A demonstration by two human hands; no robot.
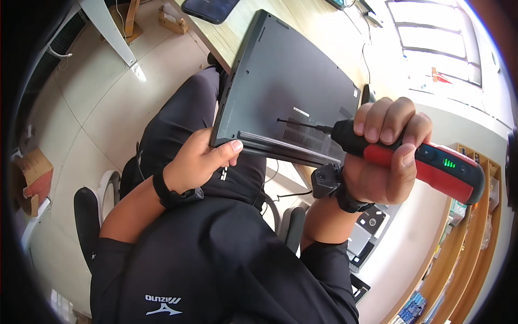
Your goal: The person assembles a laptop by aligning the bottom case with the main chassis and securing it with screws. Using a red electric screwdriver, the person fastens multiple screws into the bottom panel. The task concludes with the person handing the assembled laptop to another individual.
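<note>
A dark grey laptop [280, 65] is held tilted, bottom cover facing me, with its far part against the desk. My left hand [191, 162] grips its near left corner, thumb on the cover beside the hinge edge. My right hand [386, 146] wraps around a red and black electric screwdriver [445, 175] with lit green bars. Its long thin bit [305, 125] points left across the vent slots, and the tip is at a small dark spot on the cover. Whether the tip sits in a screw I cannot tell. A small camera [325, 177] is strapped to my right wrist.
A phone [210, 7] lies on the light wooden desk [245, 15] at the far side. Cables run along the desk's right. Wooden shelves [458, 254] stand at right, and a chair armrest [86, 227] is at left. Cardboard boxes [35, 175] stand at the far left.
</note>
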